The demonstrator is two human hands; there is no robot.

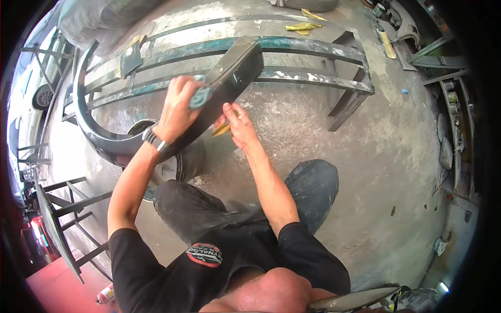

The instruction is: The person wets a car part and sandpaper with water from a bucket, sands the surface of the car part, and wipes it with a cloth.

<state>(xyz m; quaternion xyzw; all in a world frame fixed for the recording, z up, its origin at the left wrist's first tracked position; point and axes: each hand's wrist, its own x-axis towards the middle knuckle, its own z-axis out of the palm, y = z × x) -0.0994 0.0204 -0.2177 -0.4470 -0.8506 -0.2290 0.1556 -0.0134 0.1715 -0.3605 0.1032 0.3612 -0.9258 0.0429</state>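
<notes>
A glossy dark car fender (236, 78) lies tilted across a metal stand, its curved wheel arch to the left. My left hand (180, 104), with a watch on its wrist, is closed on a crumpled blue-green cloth (200, 97) at the fender's upper face. Close to the panel's lower edge, my right hand (238, 124) pinches a folded yellowish piece of sandpaper (222, 130). Its thumb tip is right by the fender's side.
The paint-spotted metal stand (313, 49) spans the far side. Yellow scraps (302, 26) and a dark flat piece (131, 59) rest on it. Beneath the fender is a bucket-like container (177, 166). Another metal frame (78, 208) stands at left, shelving (454, 115) at right.
</notes>
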